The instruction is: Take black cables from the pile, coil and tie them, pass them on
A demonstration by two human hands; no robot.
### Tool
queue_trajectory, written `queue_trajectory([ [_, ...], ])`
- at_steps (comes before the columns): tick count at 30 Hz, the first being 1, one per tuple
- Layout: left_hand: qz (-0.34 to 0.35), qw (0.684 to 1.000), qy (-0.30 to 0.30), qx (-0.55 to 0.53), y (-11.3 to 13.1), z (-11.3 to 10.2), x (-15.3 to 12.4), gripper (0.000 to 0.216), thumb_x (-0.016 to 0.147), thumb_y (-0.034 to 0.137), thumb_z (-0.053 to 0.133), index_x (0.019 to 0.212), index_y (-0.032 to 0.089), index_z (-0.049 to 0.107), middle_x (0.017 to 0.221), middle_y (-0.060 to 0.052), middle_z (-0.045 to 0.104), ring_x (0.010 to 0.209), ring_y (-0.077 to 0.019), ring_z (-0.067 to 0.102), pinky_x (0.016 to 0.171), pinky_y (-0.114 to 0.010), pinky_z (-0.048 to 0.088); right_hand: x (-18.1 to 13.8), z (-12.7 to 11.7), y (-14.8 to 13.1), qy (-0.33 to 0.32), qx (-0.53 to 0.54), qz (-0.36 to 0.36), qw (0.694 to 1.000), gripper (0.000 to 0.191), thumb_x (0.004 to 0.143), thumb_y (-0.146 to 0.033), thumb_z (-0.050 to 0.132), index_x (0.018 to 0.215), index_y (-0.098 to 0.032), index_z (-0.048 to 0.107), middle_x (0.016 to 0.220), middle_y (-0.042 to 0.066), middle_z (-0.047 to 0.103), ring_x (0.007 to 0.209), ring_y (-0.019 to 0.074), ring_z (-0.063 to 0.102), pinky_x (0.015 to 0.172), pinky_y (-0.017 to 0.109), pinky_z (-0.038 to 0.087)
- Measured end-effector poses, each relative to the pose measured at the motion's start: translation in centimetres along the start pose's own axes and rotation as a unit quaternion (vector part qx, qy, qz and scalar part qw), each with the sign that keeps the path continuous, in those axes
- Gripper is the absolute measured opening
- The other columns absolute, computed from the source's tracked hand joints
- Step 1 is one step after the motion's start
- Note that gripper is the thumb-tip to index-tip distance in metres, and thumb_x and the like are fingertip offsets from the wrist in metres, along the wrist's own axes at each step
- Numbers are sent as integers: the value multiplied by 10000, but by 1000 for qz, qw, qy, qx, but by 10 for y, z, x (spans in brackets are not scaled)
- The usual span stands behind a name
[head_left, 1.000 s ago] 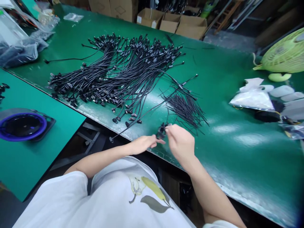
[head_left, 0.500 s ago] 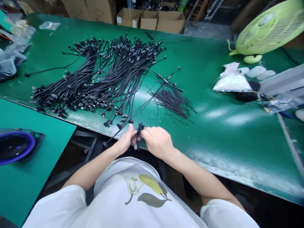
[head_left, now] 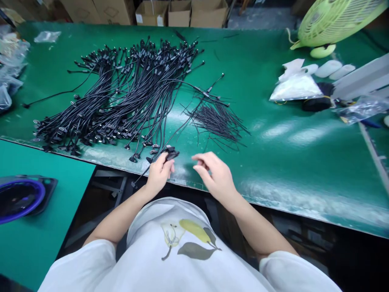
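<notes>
**Q:** Entry for this frame. What changed?

**A:** Half a second back I logged both hands closed together on the coiled cable [head_left: 170,153]. Now the right hand [head_left: 214,176] has let go. Its fingers are spread and hold nothing, and it hovers on the far side of the coil from the cable pile [head_left: 121,93]. The left hand [head_left: 158,172] alone has the coil, thumb and fingers clamped on it, just below the pile's near edge.

**Q:** What does that mean for the work?

**A:** My judgement, not an observation: the two-handed part on this coil looks finished, since it keeps its shape in one hand.

**Q:** Surface and room?

**A:** The green table [head_left: 273,162] is glossy.
- The loose black ties [head_left: 217,119] lie just right of the pile.
- The white plastic bag [head_left: 296,87] sits well right of the pile, and the pale green fan [head_left: 331,18] is beyond the bag.
- The cardboard boxes [head_left: 179,12] stand behind the pile, past the far edge.
- The blue-rimmed dish [head_left: 18,198] sits left of the pile and nearer to me, on a second bench [head_left: 36,243].
</notes>
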State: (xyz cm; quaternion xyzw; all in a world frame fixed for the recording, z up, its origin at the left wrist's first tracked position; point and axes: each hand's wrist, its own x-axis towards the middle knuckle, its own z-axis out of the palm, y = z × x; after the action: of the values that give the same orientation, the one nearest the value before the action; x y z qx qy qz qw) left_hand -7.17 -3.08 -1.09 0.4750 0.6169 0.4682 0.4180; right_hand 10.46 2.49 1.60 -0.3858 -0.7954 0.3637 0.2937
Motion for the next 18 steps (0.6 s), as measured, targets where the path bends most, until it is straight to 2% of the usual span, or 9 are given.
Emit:
queue_trajectory([
  [1, -3, 999, -31, 15, 0, 3, 0, 214, 931, 324, 489, 1058, 185, 591, 584, 61, 564, 425, -85, 457, 523, -216, 397, 2, -3, 1, 5, 19, 0, 1000, 338, 908, -440, 538, 1124, -189, 607, 1068, 99, 633, 919, 197, 590, 809, 319, 460],
  [3, -12, 992, -125, 26, 3, 8, -1, 209, 938, 327, 475, 1036, 180, 588, 553, 72, 523, 409, -79, 436, 510, -215, 387, 6, -3, 5, -43, 107, 8, 993, 379, 877, -455, 573, 1160, -201, 576, 1138, 95, 627, 976, 205, 601, 845, 333, 479],
  [5, -23, 978, -205, 4, 6, 13, -2, 217, 943, 339, 466, 995, 170, 590, 620, 44, 568, 487, -88, 504, 579, -224, 435, 7, 1, 13, -86, 216, 43, 972, 308, 890, -443, 550, 1086, -207, 573, 1090, 68, 653, 870, 176, 622, 795, 319, 499],
  [7, -39, 968, -245, -36, 9, 18, -5, 223, 927, 348, 494, 1006, 158, 581, 762, -4, 625, 633, -113, 589, 686, -250, 481, 5, 7, 21, -78, 318, 97, 940, 294, 886, -457, 560, 1041, -207, 545, 993, 44, 666, 663, 127, 585, 650, 280, 495],
  [9, -70, 958, -269, -75, 8, 24, -7, 280, 901, 386, 530, 1045, 147, 555, 834, -33, 635, 691, -135, 618, 695, -271, 500, 1, 14, 25, -49, 405, 139, 903, 355, 860, -508, 594, 1043, -215, 513, 887, 25, 654, 543, 97, 510, 514, 241, 438],
  [12, -127, 954, -264, -68, 5, 36, -10, 326, 922, 455, 462, 978, 143, 539, 626, 29, 550, 466, -97, 498, 512, -238, 433, -6, 25, 23, 2, 504, 166, 848, 426, 834, -581, 607, 1027, -219, 493, 713, -16, 570, 559, 108, 508, 458, 213, 383],
  [14, -125, 956, -266, -25, 3, 42, -10, 340, 950, 442, 392, 909, 147, 554, 541, 47, 499, 418, -94, 445, 497, -240, 417, -11, 27, 21, 22, 540, 174, 823, 446, 830, -609, 600, 1007, -216, 490, 657, -43, 495, 576, 106, 508, 490, 218, 403],
  [16, -66, 956, -282, 32, 3, 38, -11, 347, 960, 404, 357, 963, 145, 589, 674, -24, 618, 571, -141, 579, 632, -282, 497, -14, 18, 26, 43, 539, 181, 821, 445, 842, -621, 573, 995, -213, 484, 634, -65, 432, 558, 94, 479, 550, 242, 449],
  [18, 30, 959, -257, 119, 4, 20, -13, 360, 952, 373, 368, 1163, 162, 570, 1058, -115, 674, 961, -219, 643, 897, -367, 495, -17, -7, 45, 95, 475, 193, 853, 416, 872, -594, 538, 1038, -217, 476, 633, -73, 413, 540, 94, 453, 597, 274, 479],
])
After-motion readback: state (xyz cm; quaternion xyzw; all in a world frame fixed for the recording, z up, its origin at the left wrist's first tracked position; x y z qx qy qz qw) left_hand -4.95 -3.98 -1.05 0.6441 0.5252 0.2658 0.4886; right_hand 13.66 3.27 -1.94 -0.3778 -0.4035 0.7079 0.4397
